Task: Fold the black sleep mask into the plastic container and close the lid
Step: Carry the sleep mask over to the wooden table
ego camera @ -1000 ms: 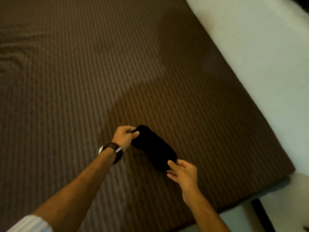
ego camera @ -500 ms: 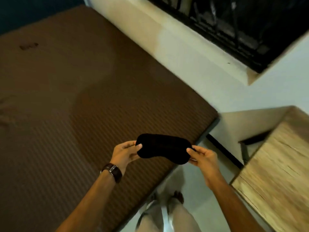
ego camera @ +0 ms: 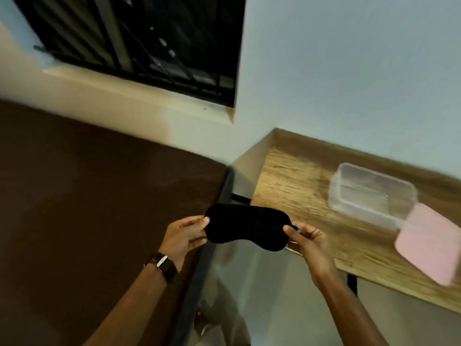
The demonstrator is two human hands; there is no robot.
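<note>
The sleep mask [ego camera: 247,229] is stretched out flat in the air between both hands, unfolded, its long side running left to right. The left hand [ego camera: 183,236] pinches the mask's left end, thumb on the near face and fingers curled behind it; a watch [ego camera: 163,265] with a dark strap sits on that wrist. The right hand [ego camera: 305,239] pinches the right end the same way, thumb in front, with the rest of its fingers bent around what looks like the mask's strap, though that part is too blurred to be sure.

The mask hangs over the gap between the bed [ego camera: 99,208], with its brown cover on the left, and the wooden surface [ego camera: 294,186] on the right, just beside that surface's near corner. On the surface, well to the right of the mask, stands the clear plastic container [ego camera: 371,193], open on top. The pink lid [ego camera: 431,243] lies just beside it toward the near edge, apparently touching the container's corner. Behind the bed a dark barred window [ego camera: 149,41] is set in the pale wall [ego camera: 349,71]
</note>
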